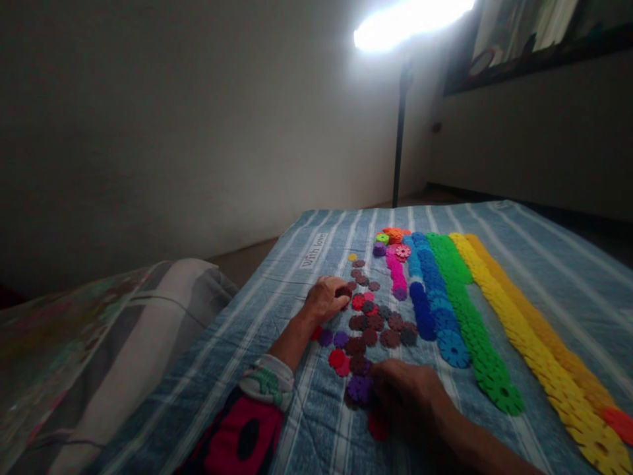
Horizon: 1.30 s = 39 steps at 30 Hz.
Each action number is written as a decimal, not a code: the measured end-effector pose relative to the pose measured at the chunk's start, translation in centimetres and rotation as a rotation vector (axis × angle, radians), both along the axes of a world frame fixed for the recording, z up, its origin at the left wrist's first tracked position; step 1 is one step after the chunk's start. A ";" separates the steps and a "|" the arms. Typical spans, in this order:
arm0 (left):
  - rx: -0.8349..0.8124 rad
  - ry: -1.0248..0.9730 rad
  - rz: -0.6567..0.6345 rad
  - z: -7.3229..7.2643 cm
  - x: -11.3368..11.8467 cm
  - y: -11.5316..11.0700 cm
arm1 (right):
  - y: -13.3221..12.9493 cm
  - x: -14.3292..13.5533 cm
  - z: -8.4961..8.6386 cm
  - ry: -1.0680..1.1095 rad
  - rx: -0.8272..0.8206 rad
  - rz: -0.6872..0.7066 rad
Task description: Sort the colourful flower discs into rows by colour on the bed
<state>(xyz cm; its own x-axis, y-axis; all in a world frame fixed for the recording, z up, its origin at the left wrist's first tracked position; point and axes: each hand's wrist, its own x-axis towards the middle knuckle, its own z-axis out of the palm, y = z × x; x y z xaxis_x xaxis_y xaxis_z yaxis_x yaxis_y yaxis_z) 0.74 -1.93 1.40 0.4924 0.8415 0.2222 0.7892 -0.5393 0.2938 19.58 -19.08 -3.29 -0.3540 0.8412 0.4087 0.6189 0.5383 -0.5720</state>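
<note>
Flat notched discs lie on a blue striped cloth. My left hand [326, 298] is closed on a dark brown disc [343, 291] at the far left of the loose pile. Nearer to me, my right hand [403, 389] has its fingers bent down beside a purple disc [359, 389] and a brown disc [358, 364]; its fingertips are in shadow, and what they hold is hidden. A red disc [378, 427] shows partly under that hand. Between the hands lie brown discs [390, 338], dark grey, red [337, 358] and purple ones.
Overlapping rows of blue [429, 270], green [457, 310], yellow [524, 336] and orange discs [548, 330] run along the right. A short pink row [396, 274] is further left. Behind stands a lamp on a pole [399, 132]. Bedding [148, 330] lies at the left.
</note>
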 end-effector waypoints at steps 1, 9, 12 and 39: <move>0.003 -0.007 0.008 -0.1 0.0 0.0 | 0.0 0.0 0.1 -0.001 -0.008 0.004; 0.010 -0.070 0.126 0.0 -0.3 0.0 | 0.1 0.0 0.1 -0.078 -0.018 -0.017; 0.003 -0.108 0.171 0.1 -0.4 0.0 | 0.2 0.1 0.1 -0.099 -0.040 -0.018; -0.046 -0.004 0.373 1.0 -1.2 0.1 | -0.1 -0.1 0.2 -0.036 -0.014 -0.007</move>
